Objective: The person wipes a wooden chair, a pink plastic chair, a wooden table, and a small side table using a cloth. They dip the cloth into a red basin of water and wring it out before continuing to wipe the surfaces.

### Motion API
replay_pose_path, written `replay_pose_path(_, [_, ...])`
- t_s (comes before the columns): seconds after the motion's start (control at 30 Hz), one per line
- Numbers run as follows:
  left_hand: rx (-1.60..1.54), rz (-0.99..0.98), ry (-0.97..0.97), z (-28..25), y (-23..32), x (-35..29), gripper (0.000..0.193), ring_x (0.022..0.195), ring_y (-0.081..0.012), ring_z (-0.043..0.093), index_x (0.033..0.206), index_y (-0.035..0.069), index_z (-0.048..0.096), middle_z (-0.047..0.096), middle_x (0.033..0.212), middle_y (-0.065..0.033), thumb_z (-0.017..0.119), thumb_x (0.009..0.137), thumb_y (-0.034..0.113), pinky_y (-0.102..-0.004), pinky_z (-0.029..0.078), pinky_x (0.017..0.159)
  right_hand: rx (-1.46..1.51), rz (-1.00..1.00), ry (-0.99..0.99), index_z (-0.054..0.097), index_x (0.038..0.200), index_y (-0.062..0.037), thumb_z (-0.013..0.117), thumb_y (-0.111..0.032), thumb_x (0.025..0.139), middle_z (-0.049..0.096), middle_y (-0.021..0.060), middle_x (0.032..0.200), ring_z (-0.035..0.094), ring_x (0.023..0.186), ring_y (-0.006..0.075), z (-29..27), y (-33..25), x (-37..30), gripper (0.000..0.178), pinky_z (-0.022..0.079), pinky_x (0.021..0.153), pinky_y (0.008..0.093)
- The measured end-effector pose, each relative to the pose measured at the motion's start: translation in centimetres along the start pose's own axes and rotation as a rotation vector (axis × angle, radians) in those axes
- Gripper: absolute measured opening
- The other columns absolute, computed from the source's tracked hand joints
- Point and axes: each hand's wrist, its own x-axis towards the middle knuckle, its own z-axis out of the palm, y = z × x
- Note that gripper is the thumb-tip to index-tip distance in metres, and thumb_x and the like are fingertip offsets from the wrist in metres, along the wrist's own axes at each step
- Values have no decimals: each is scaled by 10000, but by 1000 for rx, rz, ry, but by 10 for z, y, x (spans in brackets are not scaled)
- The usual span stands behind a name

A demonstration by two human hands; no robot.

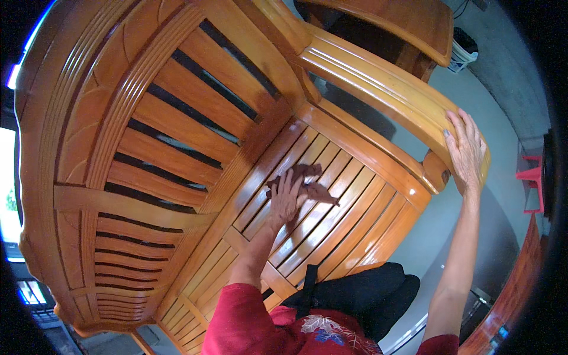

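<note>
A crumpled dark brown cloth [318,191] lies on the slatted wooden seat [355,195] of a large varnished bench. My left hand [286,198] presses down on it and grips it, with folds of cloth coming out between thumb and fingers and to the right. On the right, my right hand [466,145] rests over the front end of the wide, glossy armrest [378,77]. Its fingers are stretched out along the wood and hold nothing.
The slatted backrest [171,118] rises along the left. Beyond the armrest stands a wooden table [390,23], with a white container [461,58] beside it. A pink stool [532,183] stands at the far right. My dark-clad leg [361,296] is against the seat's front edge.
</note>
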Motion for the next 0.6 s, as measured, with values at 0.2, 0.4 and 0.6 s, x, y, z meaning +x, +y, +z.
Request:
replay_pose_path(0.2, [163,-229,126,-2,-14,61,637,1393,-323,164,1457,158,226,134,1524,-148,432,925,441,-557,232,1059,-4,-23,9,495,1293,-234,527,-284,881,380,41,1406,320,1325,217,1,-1,2,416,246,1049,424])
replay_pose_path(0.4, [184,-362,235,10,-40,18,603,1244,-412,373,1434,144,274,390,1344,-241,456,926,414,-536,312,999,-6,-35,-8,479,1306,-238,492,-309,899,377,38,1407,316,1327,215,0,-1,2,413,226,1076,431])
replay_pose_path(0.6, [152,-743,316,14,-67,-72,599,1179,-423,404,1417,128,287,379,1339,-251,467,922,412,-516,338,973,-41,-32,-22,454,1328,-261,461,-359,919,369,32,1416,312,1332,221,5,8,3,421,226,1080,439])
